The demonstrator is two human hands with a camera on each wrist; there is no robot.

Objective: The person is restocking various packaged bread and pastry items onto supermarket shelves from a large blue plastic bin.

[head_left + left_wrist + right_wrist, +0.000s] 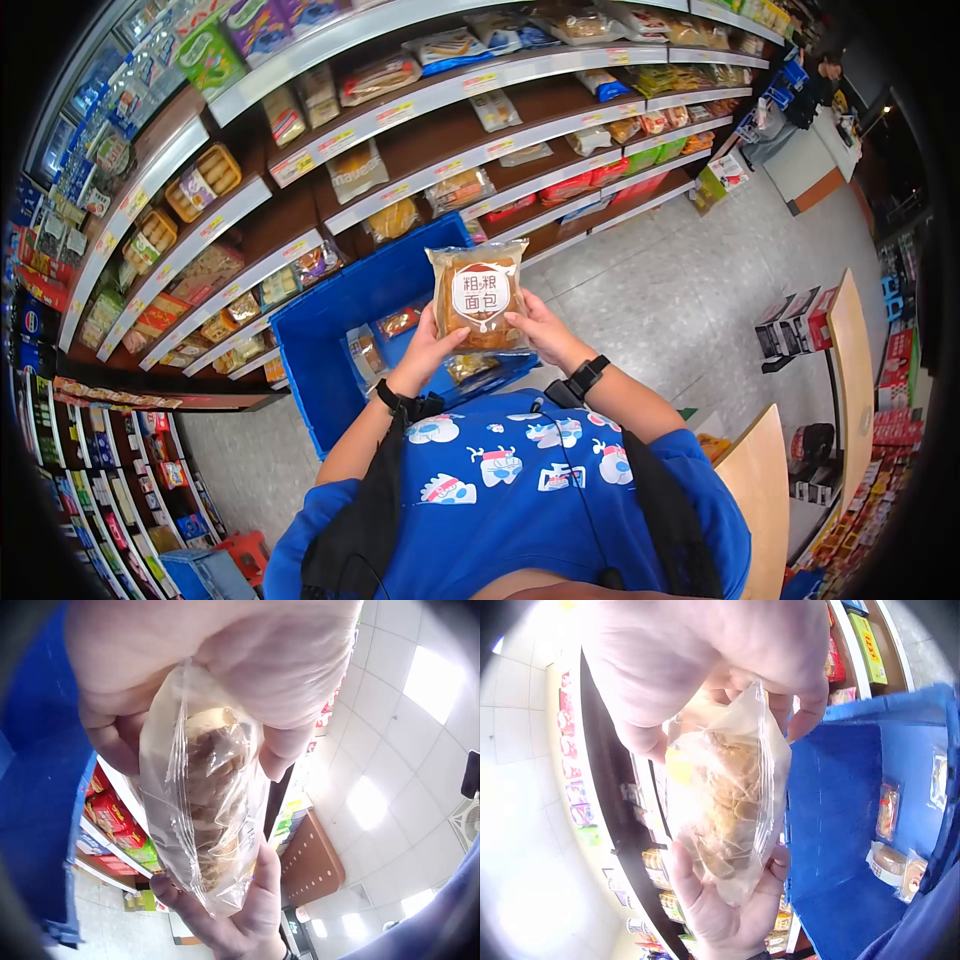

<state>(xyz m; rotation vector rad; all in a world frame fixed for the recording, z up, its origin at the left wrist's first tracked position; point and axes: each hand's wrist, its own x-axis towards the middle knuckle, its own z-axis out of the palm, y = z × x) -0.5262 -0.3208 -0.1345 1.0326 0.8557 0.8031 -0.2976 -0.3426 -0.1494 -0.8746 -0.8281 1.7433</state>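
A clear bag of sliced bread (482,300) with a white and brown label is held up in front of the chest, label facing up. My left hand (428,350) grips its left side, thumb on the front. On the right side, my right hand (548,333) grips it the same way. In the left wrist view the bag's crimped side seam runs between the two hands. Beneath the bread stands a blue crate (310,345), partly hidden by it. Several packaged breads lie inside, among them a small pack (887,812) and a round loaf (889,860).
Curved store shelves (420,110) with bagged breads and price strips stand ahead and to the left. Grey floor tiles (640,290) stretch to the right. A wooden-edged display (755,490) stands close by my right arm. Another person (815,90) is at the far right by a counter.
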